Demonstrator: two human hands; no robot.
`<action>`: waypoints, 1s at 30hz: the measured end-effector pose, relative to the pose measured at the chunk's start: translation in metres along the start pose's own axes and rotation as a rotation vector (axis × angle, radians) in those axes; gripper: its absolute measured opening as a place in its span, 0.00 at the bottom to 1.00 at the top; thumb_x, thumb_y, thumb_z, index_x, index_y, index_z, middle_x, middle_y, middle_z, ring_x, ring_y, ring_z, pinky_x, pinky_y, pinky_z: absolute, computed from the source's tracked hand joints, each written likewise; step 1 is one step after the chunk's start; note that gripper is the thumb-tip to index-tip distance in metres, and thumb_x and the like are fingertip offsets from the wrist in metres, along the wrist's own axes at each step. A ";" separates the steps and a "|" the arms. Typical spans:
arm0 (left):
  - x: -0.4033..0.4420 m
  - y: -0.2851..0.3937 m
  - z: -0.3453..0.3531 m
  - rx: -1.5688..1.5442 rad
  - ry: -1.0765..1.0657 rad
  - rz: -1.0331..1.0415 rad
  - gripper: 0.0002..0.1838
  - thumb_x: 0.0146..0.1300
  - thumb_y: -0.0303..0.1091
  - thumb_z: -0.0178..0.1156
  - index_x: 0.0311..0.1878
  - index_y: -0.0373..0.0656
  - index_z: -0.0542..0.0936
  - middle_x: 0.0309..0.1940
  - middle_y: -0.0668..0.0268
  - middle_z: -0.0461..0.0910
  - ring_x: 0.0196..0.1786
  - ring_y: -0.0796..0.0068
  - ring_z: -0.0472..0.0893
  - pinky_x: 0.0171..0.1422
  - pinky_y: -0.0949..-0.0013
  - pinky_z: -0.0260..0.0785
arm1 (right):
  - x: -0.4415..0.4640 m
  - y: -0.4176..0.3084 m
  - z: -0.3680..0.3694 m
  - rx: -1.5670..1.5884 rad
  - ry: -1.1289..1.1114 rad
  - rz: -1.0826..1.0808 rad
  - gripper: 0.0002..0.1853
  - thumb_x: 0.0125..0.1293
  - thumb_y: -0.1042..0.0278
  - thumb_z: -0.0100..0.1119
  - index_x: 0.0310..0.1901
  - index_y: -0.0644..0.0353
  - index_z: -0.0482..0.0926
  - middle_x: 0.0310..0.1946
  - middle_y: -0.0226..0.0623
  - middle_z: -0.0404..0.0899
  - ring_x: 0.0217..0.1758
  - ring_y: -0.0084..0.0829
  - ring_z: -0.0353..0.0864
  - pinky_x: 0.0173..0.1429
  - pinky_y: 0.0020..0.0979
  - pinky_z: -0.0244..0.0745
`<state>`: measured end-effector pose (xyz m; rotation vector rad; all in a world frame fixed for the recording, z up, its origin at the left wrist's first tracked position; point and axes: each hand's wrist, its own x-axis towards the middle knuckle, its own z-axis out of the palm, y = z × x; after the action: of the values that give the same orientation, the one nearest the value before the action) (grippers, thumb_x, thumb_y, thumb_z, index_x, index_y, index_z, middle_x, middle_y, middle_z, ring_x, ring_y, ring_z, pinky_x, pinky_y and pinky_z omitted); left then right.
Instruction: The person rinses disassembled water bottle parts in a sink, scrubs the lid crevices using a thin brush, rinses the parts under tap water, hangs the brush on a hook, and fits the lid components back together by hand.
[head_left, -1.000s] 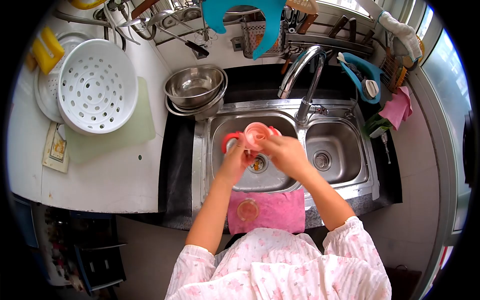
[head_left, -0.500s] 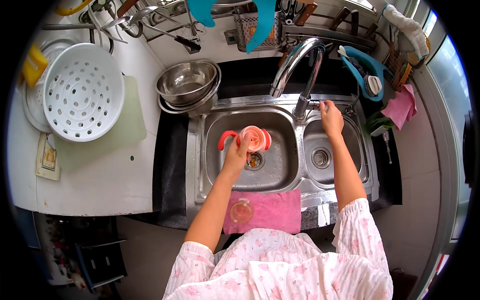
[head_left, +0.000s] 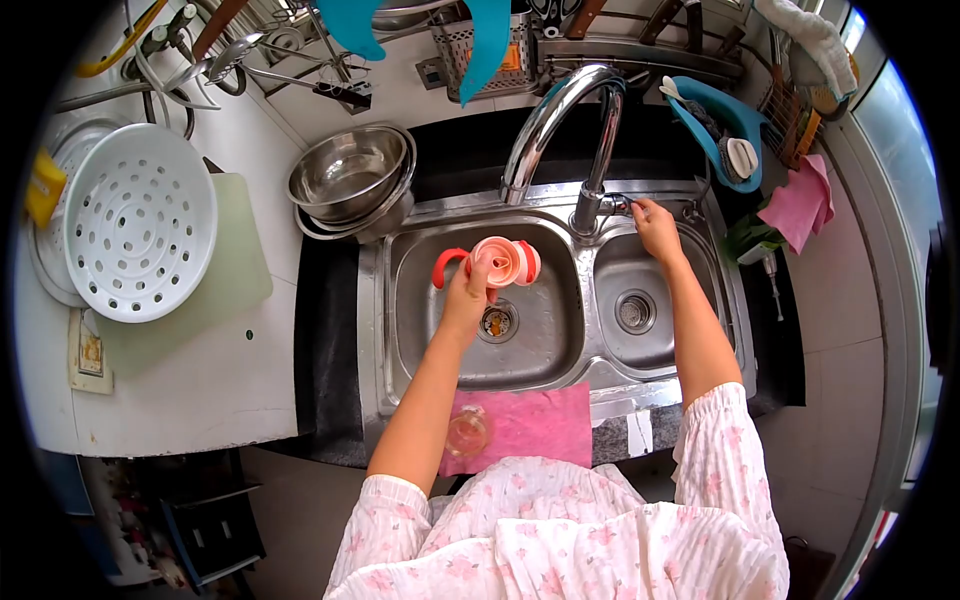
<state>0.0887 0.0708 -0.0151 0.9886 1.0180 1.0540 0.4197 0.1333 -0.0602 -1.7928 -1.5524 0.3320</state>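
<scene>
From my remote post I look down on a black desk (head_left: 325, 350) with a steel sink (head_left: 588, 290) set in it, a white desk (head_left: 200, 395) at eight o'clock and a window (head_left: 905, 200) near three. I count two basins (head_left: 550, 340), one tap (head_left: 540, 115) toward one, one white colander (head_left: 140, 225) past nine, at least two nested steel bowls (head_left: 345, 180) near ten-thirty, and one glass dish (head_left: 468, 432) on one pink cloth (head_left: 545, 425) near six. My left hand (head_left: 468, 293) grips one pink-and-red cup (head_left: 500, 262) over the left basin; my right hand (head_left: 657, 230) is closed on the tap lever (head_left: 616, 204) at two.
</scene>
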 end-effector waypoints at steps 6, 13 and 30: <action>0.009 -0.011 -0.002 0.030 0.066 0.005 0.22 0.65 0.56 0.49 0.42 0.45 0.74 0.27 0.74 0.71 0.26 0.86 0.67 0.29 0.80 0.58 | 0.001 -0.003 -0.005 0.059 -0.053 0.083 0.14 0.63 0.60 0.53 0.42 0.61 0.78 0.31 0.53 0.79 0.38 0.51 0.79 0.42 0.41 0.72; 0.008 -0.019 -0.002 -0.064 0.068 -0.029 0.18 0.66 0.50 0.50 0.42 0.43 0.74 0.26 0.71 0.73 0.24 0.84 0.68 0.28 0.79 0.61 | 0.004 0.008 0.000 0.074 -0.057 0.060 0.14 0.64 0.61 0.53 0.43 0.63 0.78 0.25 0.46 0.77 0.29 0.39 0.76 0.36 0.35 0.70; -0.012 -0.040 -0.016 -0.361 0.020 -0.441 0.15 0.56 0.36 0.55 0.46 0.42 0.75 0.37 0.65 0.78 0.37 0.76 0.78 0.35 0.77 0.67 | -0.012 -0.035 -0.003 -0.308 0.016 0.001 0.13 0.65 0.60 0.47 0.40 0.61 0.76 0.30 0.52 0.79 0.36 0.53 0.78 0.40 0.48 0.71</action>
<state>0.0794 0.0536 -0.0546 0.4335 0.9616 0.8381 0.3921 0.1209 -0.0381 -2.0225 -1.6622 0.0803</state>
